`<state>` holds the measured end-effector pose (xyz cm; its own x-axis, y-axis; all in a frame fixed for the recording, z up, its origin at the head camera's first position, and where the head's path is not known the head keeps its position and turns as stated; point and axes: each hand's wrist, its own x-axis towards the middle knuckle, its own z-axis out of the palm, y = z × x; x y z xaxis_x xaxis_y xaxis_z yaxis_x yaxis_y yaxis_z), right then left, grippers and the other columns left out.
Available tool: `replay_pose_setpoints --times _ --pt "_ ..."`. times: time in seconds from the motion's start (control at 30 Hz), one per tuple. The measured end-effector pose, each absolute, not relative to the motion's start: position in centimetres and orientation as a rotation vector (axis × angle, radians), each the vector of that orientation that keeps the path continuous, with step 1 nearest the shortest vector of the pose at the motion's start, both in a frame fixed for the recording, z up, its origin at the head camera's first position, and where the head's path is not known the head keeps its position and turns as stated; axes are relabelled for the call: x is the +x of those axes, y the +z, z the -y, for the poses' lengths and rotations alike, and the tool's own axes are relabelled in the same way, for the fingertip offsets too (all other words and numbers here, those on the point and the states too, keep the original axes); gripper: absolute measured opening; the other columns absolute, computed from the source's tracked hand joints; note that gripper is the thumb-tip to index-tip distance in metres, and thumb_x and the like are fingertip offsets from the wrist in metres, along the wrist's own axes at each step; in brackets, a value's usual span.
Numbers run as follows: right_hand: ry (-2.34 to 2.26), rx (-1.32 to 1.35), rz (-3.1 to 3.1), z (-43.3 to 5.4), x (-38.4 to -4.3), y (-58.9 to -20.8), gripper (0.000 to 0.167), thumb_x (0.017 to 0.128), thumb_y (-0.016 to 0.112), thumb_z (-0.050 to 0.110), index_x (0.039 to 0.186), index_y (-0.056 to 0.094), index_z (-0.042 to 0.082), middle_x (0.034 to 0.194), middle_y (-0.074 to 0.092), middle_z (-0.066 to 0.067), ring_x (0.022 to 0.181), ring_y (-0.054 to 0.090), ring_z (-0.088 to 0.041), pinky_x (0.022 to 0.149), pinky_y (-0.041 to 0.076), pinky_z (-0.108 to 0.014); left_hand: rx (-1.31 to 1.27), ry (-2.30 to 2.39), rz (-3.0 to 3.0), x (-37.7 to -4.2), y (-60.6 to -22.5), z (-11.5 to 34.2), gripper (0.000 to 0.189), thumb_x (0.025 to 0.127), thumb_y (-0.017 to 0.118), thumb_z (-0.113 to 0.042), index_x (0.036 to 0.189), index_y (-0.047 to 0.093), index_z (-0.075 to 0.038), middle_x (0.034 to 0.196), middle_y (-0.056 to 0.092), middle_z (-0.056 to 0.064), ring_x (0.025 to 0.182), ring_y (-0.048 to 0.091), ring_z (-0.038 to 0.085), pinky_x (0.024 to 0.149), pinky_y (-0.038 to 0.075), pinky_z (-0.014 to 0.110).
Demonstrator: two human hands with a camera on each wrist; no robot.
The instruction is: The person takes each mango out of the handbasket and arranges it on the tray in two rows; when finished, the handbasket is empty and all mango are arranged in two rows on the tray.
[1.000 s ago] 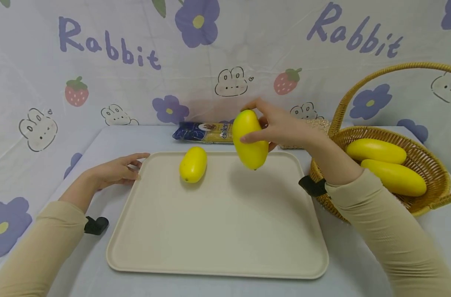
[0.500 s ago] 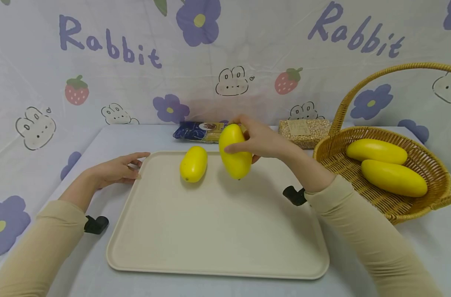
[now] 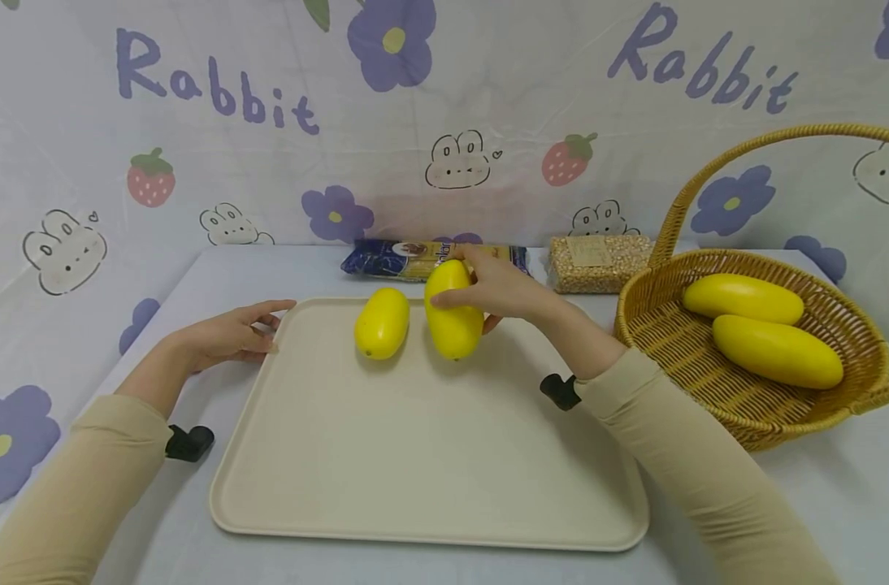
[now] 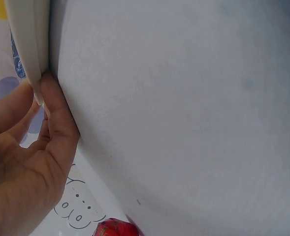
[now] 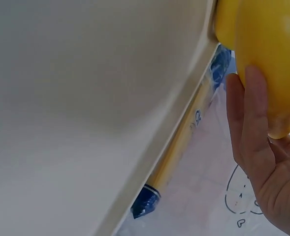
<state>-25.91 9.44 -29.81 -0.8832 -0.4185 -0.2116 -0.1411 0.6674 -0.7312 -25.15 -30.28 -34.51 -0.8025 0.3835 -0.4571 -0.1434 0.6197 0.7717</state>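
Note:
In the head view, my right hand (image 3: 499,284) grips an oval yellow fruit (image 3: 455,325) by its back and sides, near the far edge of the beige tray (image 3: 430,455). The right wrist view shows straight fingers along the smooth skin of that fruit (image 5: 275,54). Its lower end hangs close over the tray. To its left, a second yellow fruit (image 3: 382,323) lies on the tray, a narrow gap between them. My left hand (image 3: 228,335) pinches the tray's far left corner; in the left wrist view, thumb and fingers lie on either side of the tray rim (image 4: 34,54).
A wicker basket (image 3: 678,357) with a tall handle stands at the right, with two longer yellow fruits (image 3: 777,351) inside. Behind the tray lie a blue and yellow pasta packet (image 3: 393,260) and a bag of pale kernels (image 3: 598,264). Something red (image 4: 116,228) shows low in the left wrist view.
My right hand has carried the yellow fruit left and lower, toward the other one on the tray. The pasta packet and kernel bag are less covered. My left hand has stayed in place.

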Motion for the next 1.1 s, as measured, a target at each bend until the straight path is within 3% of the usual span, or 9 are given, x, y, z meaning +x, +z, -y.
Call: replay_pose_setpoints --times 0.27,0.5,0.8,1.1 --pt "-1.063 -0.415 -2.519 -9.2 -26.5 -30.5 0.071 0.088 0.069 0.045 0.144 0.034 0.018 0.129 0.051 -0.014 0.107 0.061 -0.032 0.064 0.060 -0.038 0.190 1.138 -2.242 -25.1 -34.5 30.3 0.076 0.097 0.054 -0.007 0.160 0.014 -0.020 0.143 0.023 0.014 0.109 0.044 0.017 0.091 0.046 0.024" --pt "-1.036 -0.369 -2.533 -8.9 -26.6 -31.2 0.075 0.089 0.068 0.046 0.148 0.032 0.017 0.137 0.046 -0.014 0.106 0.062 -0.032 0.065 0.061 -0.038 0.187 1.142 -2.243 -25.1 -34.5 30.2 0.075 0.097 0.053 -0.007 0.160 0.014 -0.020 0.143 0.024 0.014 0.108 0.045 0.016 0.090 0.046 0.024" --pt "-1.062 -0.318 -2.464 -8.8 -26.6 -31.6 0.073 0.090 0.065 0.049 0.149 0.030 0.021 0.147 0.040 -0.013 0.114 0.059 -0.034 0.068 0.061 -0.038 0.184 1.147 -2.239 -25.1 -34.5 30.3 0.076 0.096 0.053 -0.007 0.160 0.015 -0.020 0.142 0.024 0.013 0.106 0.045 0.016 0.089 0.047 0.023" --pt "-1.086 -0.291 -2.444 -8.7 -27.0 -32.0 0.070 0.090 0.064 0.049 0.146 0.032 0.021 0.143 0.042 -0.013 0.114 0.058 -0.033 0.068 0.060 -0.037 0.186 1.136 -2.246 -25.1 -34.5 30.3 0.075 0.096 0.053 -0.008 0.160 0.014 -0.021 0.144 0.023 0.014 0.109 0.045 0.017 0.090 0.047 0.024"
